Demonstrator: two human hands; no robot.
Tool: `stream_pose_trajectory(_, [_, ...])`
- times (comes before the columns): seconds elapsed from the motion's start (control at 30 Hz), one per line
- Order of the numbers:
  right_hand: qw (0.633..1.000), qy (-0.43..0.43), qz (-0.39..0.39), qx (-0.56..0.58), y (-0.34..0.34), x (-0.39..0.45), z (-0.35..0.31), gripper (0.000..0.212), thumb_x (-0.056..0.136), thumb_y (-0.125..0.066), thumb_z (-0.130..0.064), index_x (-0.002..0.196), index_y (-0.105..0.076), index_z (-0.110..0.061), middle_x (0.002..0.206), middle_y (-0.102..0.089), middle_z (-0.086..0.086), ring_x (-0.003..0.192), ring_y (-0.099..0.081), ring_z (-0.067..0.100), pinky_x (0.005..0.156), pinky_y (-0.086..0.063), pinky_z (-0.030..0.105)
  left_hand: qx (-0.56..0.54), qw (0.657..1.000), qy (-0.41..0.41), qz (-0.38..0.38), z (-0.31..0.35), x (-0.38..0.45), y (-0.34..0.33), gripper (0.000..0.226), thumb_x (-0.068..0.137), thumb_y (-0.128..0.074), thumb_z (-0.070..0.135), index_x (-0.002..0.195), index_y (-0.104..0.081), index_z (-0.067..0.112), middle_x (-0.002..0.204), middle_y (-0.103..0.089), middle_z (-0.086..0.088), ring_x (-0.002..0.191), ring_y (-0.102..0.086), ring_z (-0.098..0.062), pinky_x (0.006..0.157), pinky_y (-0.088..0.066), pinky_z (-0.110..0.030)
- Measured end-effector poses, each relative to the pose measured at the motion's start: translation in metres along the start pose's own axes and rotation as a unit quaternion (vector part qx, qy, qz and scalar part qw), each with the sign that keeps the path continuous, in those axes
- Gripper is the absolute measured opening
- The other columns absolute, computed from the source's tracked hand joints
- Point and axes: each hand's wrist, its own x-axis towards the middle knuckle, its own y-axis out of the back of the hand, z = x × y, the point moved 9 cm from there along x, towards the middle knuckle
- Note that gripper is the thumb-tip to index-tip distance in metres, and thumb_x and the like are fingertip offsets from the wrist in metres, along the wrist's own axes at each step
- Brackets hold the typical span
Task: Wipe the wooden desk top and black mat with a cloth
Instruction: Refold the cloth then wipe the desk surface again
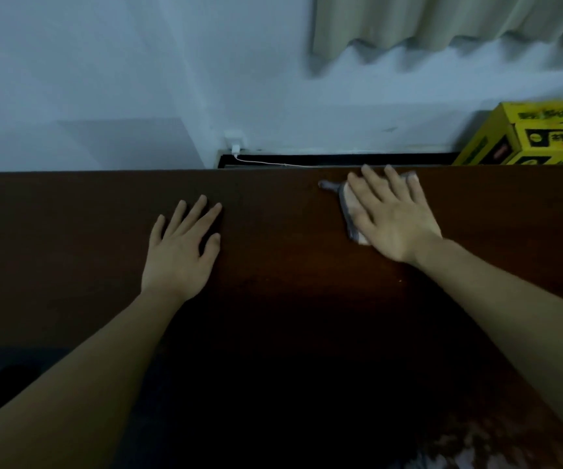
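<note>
Dark brown wood makes the desk top [70,231], which fills the lower part of the view. At the near left corner lies the black mat [19,363], well apart from both hands and partly hidden under the left forearm. The left hand [180,247] rests flat on the bare wood, palm down, fingers straight and a little spread, holding nothing. To its right, near the far edge of the desk, the right hand [392,214] presses flat on the cloth [348,211], fingers straight and spread, not curled around it. The cloth is pale with a grey border and shows to the left of this hand and under its fingertips. Beyond this hand, a white charger [236,148] sits in the wall socket. Further right stand yellow cardboard boxes [537,137].
</note>
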Motion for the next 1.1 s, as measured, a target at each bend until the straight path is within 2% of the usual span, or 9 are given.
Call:
stream_pose_trajectory(0.17, [0.999,-0.035,0.007,0.031,0.003,0.019,-0.073,0.063,0.104,-0.007,-0.053,0.161,0.009,-0.033,0.17,0.012,-0.002,0.155,0.015,0.033,0.122,0.009,0.059,-0.013,1.0,-0.002,0.015,-0.001,-0.001,0.002,0.053,0.105,-0.022,0.05,0.158,-0.017,0.043,0.167,-0.005,0.016,0.154,0.003,-0.011,0.126,0.001,-0.045])
stream_pose_trajectory(0.3, [0.999,0.052,-0.005,0.01,-0.011,-0.037,-0.144,0.062,0.104,-0.005,-0.053,0.16,0.014,-0.034,0.169,0.015,-0.004,0.154,0.018,0.03,0.122,0.01,0.057,-0.036,0.999,0.001,0.022,-0.001,-0.002,0.004,0.053,0.105,-0.023,0.048,0.158,-0.018,0.042,0.167,-0.009,0.015,0.154,0.001,-0.01,0.126,0.0,-0.044])
stream_pose_trajectory(0.43, [0.993,0.111,-0.043,0.009,-0.021,-0.097,-0.142,0.062,0.102,-0.002,-0.06,0.155,0.022,-0.042,0.164,0.025,-0.013,0.152,0.028,0.021,0.123,0.016,0.049,-0.158,0.986,0.014,0.047,-0.005,-0.008,0.016,0.053,0.107,-0.029,0.042,0.158,-0.016,0.041,0.166,-0.018,0.012,0.152,-0.007,-0.005,0.126,-0.003,-0.039])
stream_pose_trajectory(0.57, [0.999,0.027,-0.031,0.005,-0.016,-0.098,-0.083,0.063,0.094,0.007,-0.066,0.152,0.025,-0.049,0.164,0.022,-0.018,0.152,0.025,0.016,0.123,0.016,0.043,-0.325,0.942,0.021,0.076,-0.016,-0.019,0.026,0.051,0.107,-0.036,0.04,0.155,-0.02,0.046,0.163,-0.023,0.018,0.149,-0.012,0.001,0.125,-0.016,-0.044])
stream_pose_trajectory(0.67, [0.997,-0.08,0.002,0.018,-0.01,-0.063,-0.052,0.07,0.091,0.012,-0.066,0.157,0.014,-0.044,0.169,0.012,-0.011,0.155,0.015,0.02,0.124,0.009,0.046,-0.338,0.939,-0.025,0.064,-0.016,-0.016,0.024,0.053,0.101,-0.033,0.049,0.153,-0.021,0.048,0.163,-0.023,0.02,0.151,-0.011,0.0,0.125,-0.019,-0.049])
stream_pose_trajectory(0.73, [0.988,-0.151,0.01,0.036,-0.007,-0.032,-0.046,0.066,0.097,0.002,-0.061,0.16,0.008,-0.04,0.17,0.009,-0.007,0.156,0.01,0.026,0.124,0.005,0.053,-0.346,0.936,-0.048,0.048,-0.013,-0.017,0.022,0.053,0.099,-0.032,0.051,0.151,-0.023,0.049,0.163,-0.023,0.02,0.151,-0.01,0.0,0.125,-0.017,-0.048])
stream_pose_trajectory(0.83, [0.978,-0.198,0.004,0.057,-0.001,0.013,-0.076,0.062,0.104,-0.009,-0.053,0.161,0.007,-0.035,0.17,0.01,-0.004,0.155,0.011,0.032,0.122,0.006,0.06,-0.302,0.947,-0.107,0.018,-0.012,-0.019,0.025,0.051,0.102,-0.031,0.048,0.153,-0.029,0.043,0.163,-0.024,0.018,0.152,-0.009,-0.001,0.125,-0.014,-0.042])
stream_pose_trajectory(0.93, [0.991,-0.123,-0.01,0.049,-0.005,0.029,-0.158,0.064,0.104,-0.012,-0.051,0.161,0.009,-0.031,0.17,0.012,-0.002,0.155,0.014,0.035,0.12,0.007,0.061,-0.121,0.976,-0.182,0.016,-0.027,-0.017,0.032,0.053,0.102,-0.027,0.047,0.154,-0.029,0.039,0.163,-0.024,0.015,0.153,-0.011,-0.006,0.124,-0.007,-0.036])
stream_pose_trajectory(1.1, [0.997,0.077,-0.022,0.01,-0.015,-0.034,-0.266,0.063,0.103,-0.006,-0.053,0.159,0.017,-0.034,0.167,0.021,-0.006,0.153,0.023,0.029,0.121,0.016,0.054,-0.029,0.998,-0.059,0.012,-0.12,0.002,0.043,0.055,0.103,-0.03,0.044,0.157,-0.023,0.036,0.167,-0.015,0.01,0.154,-0.003,-0.012,0.126,-0.004,-0.042])
